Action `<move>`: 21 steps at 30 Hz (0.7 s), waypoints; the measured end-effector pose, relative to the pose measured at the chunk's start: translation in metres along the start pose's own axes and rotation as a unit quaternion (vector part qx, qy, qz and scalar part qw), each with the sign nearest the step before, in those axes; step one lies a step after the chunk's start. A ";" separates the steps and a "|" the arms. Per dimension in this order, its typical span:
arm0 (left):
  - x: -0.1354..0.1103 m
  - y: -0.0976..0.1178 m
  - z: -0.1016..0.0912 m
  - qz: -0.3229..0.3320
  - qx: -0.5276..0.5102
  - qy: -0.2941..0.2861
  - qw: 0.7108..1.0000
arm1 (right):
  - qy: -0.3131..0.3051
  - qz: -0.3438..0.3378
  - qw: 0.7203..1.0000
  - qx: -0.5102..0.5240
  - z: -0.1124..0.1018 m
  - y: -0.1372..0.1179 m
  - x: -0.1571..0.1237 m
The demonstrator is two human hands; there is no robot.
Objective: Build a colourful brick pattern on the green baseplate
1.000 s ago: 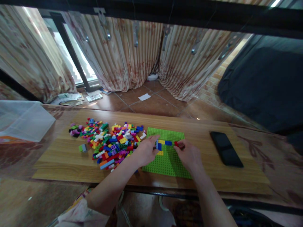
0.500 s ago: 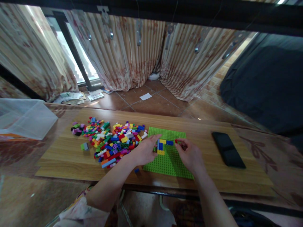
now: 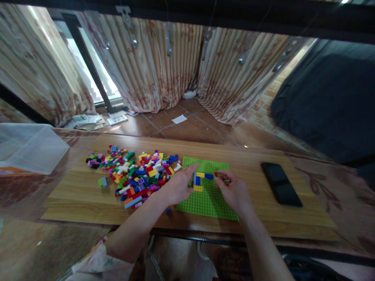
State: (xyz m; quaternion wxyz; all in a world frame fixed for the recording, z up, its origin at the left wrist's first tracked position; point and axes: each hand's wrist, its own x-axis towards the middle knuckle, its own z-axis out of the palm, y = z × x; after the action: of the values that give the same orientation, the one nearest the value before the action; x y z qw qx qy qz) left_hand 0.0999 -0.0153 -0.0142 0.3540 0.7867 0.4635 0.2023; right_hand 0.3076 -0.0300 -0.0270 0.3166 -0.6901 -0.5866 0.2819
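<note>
A green studded baseplate lies on a wooden board. Blue and yellow bricks are stuck on its upper part. My left hand rests with fingers stretched flat on the plate's left edge, touching those bricks. My right hand is over the plate's right side, its fingers pinched on a small red brick right of the blue ones. A heap of loose coloured bricks lies just left of the plate.
A black phone lies on the wooden board at the right. A clear plastic box stands at the far left. Beyond the table are a tiled floor, curtains and a dark cloth-covered shape at the right.
My right hand has shifted slightly left and up with the red brick. My left hand's fingers have stretched a little further along the plate's edge.
</note>
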 end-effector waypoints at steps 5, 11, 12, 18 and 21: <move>0.001 -0.002 0.002 0.001 0.010 0.002 1.000 | 0.005 -0.011 1.000 -0.016 0.000 0.002 0.001; 0.000 -0.002 0.002 0.003 -0.003 0.009 1.000 | 0.020 -0.012 0.998 -0.054 0.002 0.002 0.002; 0.000 -0.002 0.002 0.001 -0.011 0.008 1.000 | 0.018 -0.013 0.998 -0.057 0.002 0.002 0.002; -0.001 -0.005 0.002 -0.016 -0.073 0.005 0.997 | 0.023 -0.018 0.996 -0.083 0.005 -0.001 0.003; -0.002 -0.005 0.002 -0.026 -0.094 0.005 0.995 | 0.021 -0.017 0.996 -0.089 0.006 -0.001 0.003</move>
State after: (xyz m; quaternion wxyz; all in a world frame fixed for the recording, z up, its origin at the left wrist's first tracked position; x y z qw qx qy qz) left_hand 0.0973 -0.0159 -0.0190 0.4289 0.7367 0.4644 0.2401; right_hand 0.3026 -0.0264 -0.0299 0.2710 -0.7113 -0.6142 0.2082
